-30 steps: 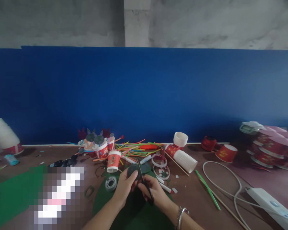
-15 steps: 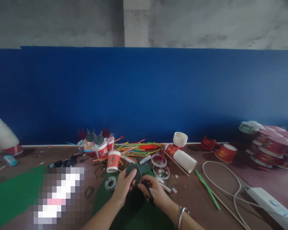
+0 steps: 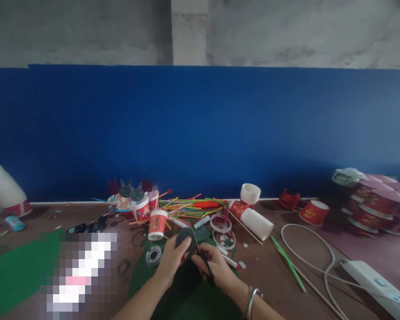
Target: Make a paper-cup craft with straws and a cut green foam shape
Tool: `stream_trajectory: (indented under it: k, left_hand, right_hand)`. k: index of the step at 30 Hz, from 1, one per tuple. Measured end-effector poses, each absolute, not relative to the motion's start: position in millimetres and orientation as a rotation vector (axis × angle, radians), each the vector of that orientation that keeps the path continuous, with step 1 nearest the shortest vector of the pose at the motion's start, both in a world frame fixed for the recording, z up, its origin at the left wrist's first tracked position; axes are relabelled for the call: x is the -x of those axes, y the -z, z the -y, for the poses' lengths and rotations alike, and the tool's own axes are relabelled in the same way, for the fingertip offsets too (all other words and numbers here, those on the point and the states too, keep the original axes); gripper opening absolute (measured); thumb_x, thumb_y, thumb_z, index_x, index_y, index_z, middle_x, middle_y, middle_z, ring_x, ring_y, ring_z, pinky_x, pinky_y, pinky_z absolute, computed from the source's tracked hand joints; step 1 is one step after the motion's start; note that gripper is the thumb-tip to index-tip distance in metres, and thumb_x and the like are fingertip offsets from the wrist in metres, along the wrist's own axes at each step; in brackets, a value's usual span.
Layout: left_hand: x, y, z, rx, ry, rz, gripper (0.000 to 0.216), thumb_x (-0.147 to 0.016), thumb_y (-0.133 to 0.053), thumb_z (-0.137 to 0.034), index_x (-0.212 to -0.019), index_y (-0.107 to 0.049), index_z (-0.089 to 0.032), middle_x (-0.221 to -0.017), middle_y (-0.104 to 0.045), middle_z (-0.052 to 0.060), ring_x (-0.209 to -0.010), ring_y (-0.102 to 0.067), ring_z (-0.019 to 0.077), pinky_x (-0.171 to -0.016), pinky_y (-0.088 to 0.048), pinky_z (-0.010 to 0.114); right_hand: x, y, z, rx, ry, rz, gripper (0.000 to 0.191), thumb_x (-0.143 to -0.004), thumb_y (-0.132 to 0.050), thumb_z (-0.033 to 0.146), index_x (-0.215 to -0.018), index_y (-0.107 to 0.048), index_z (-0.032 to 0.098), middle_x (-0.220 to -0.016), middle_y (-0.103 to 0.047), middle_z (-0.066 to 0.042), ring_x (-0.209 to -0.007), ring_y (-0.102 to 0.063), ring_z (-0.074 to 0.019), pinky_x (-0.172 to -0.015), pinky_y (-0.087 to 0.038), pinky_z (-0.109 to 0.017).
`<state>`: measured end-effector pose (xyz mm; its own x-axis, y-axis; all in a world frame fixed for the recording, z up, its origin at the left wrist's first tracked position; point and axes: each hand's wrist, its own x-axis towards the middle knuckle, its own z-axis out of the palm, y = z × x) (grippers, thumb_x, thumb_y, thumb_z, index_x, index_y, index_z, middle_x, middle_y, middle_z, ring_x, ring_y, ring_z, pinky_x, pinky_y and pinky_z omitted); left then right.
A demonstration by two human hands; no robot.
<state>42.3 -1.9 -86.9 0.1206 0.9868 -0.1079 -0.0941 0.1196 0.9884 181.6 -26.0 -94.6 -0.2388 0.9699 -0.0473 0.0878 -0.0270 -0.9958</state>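
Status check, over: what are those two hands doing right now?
Left hand pinching dark round cutout. Right hand gripping scissors, blades at its edge. Tape roll and red cup close by, not touching.

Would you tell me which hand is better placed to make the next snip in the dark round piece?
Probably the right hand: it holds the scissors, blades at the round piece the left hand pinches.

The disc [image 3: 182, 234] is dark grey, the scissors [image 3: 194, 239] black, the sheet [image 3: 193, 306] green, the panel [image 3: 200, 133] blue.
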Motion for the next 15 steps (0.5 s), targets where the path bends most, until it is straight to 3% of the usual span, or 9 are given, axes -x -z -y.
stream_trajectory:
  k: [10,15]
  left_hand:
    - [-41.8,84.7,-0.7,-1.038,-1.120,-1.078,0.038,-0.063,-0.070,-0.050,-0.071,-0.054,-0.016,-0.047,-0.037,-0.010,-0.041,-0.027,0.0043,-0.040,-0.019,0.017]
    - [-42.2,86.9,-0.6,-1.004,-1.148,-1.060,0.038,-0.061,-0.073,-0.048,-0.076,-0.061,-0.015,-0.049,-0.042,-0.009,-0.042,-0.032,0.0050,-0.042,-0.022,0.017]
  right_hand:
    - [-183.4,94.7,23.6,1.240,-1.386,1.437,0.035,-0.069,-0.067,0.049,-0.068,-0.052,0.017,-0.041,-0.042,0.009,-0.033,-0.034,-0.0042,-0.032,-0.024,-0.016]
    - [-181.8,95.3,24.9,1.219,-1.405,1.420,0.037,-0.068,-0.066,0.050,-0.072,-0.054,0.016,-0.045,-0.046,0.008,-0.036,-0.039,-0.0053,-0.034,-0.031,-0.016]
